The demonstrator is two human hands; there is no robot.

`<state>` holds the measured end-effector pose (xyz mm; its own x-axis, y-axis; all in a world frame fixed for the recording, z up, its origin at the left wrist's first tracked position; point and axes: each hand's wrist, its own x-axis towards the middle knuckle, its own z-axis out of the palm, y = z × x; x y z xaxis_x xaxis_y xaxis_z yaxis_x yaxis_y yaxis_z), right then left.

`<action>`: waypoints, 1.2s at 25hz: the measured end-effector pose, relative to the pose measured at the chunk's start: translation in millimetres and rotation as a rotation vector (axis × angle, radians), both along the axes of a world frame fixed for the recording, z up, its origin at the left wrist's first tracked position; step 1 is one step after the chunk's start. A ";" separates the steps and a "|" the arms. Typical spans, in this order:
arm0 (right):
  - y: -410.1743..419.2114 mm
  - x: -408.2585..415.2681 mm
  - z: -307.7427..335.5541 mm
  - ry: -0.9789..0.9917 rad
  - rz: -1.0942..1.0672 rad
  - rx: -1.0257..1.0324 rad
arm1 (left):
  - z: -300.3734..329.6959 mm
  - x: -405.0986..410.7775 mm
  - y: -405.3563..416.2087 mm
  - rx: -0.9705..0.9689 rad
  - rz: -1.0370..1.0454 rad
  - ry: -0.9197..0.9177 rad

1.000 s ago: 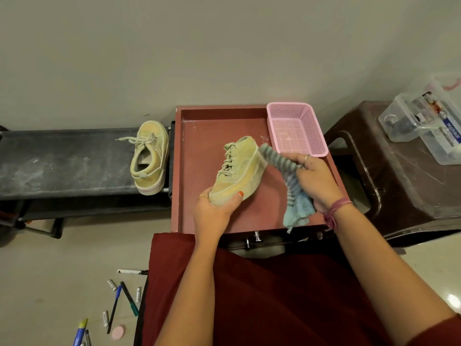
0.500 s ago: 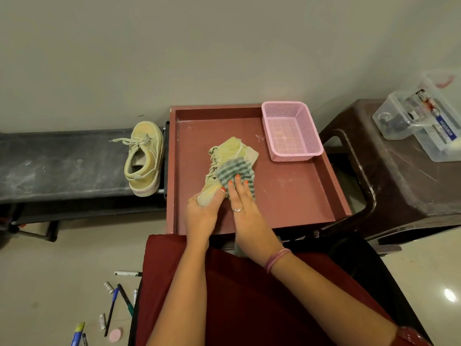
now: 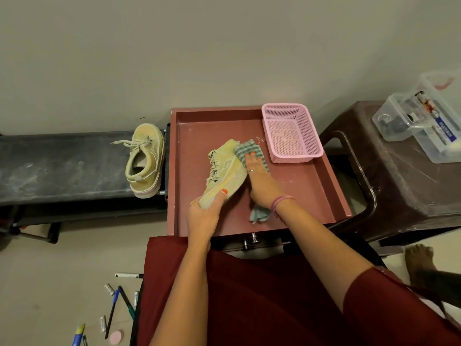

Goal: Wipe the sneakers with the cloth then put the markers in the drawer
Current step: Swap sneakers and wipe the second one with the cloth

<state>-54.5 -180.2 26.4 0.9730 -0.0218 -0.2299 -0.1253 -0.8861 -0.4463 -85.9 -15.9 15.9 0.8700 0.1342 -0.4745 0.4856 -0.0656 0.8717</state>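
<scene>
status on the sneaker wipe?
Left hand grips sneaker toe in the tray. Right hand presses cloth flat on its side. Second sneaker on bench. Markers on floor. Nothing blocking.

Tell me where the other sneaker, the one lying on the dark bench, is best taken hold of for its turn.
Take the second sneaker at its heel end, coming from the near side. It rests sole-down on the dark bench with the heel and open collar toward the person, so a grip with the thumb inside the collar and the fingers round the heel should lift it well; the loose laces lie at the far end.
</scene>
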 end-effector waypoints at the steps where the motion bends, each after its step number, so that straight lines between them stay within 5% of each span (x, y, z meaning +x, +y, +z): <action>1: 7.7 -6.8 3.3 0.005 -0.007 0.052 | 0.3 -0.1 0.4 -0.013 -0.004 0.012; 5: 39.2 -62.5 15.0 -0.103 0.074 0.170 | 4.4 -3.1 1.1 -0.072 -0.051 0.036; 9: 37.3 -72.2 22.6 -0.192 0.163 0.015 | 2.1 -4.2 0.4 -0.076 -0.083 0.000; 13: 13.9 -32.0 25.6 -0.090 0.135 -0.073 | 0.5 -5.3 -1.0 -0.018 -0.110 -0.029; 18: -17.8 14.0 17.2 0.127 -0.017 0.079 | 7.2 -2.7 1.1 0.049 -0.151 -0.082; 30: -15.1 16.3 20.2 -0.005 0.167 -0.111 | 12.2 -3.9 1.4 0.105 -0.201 -0.147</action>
<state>-38.1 -195.3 46.7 0.9663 0.1153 -0.2301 0.0298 -0.9382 -0.3449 -89.8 -14.5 28.2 0.9428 -0.0059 -0.3333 0.3221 -0.2419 0.9153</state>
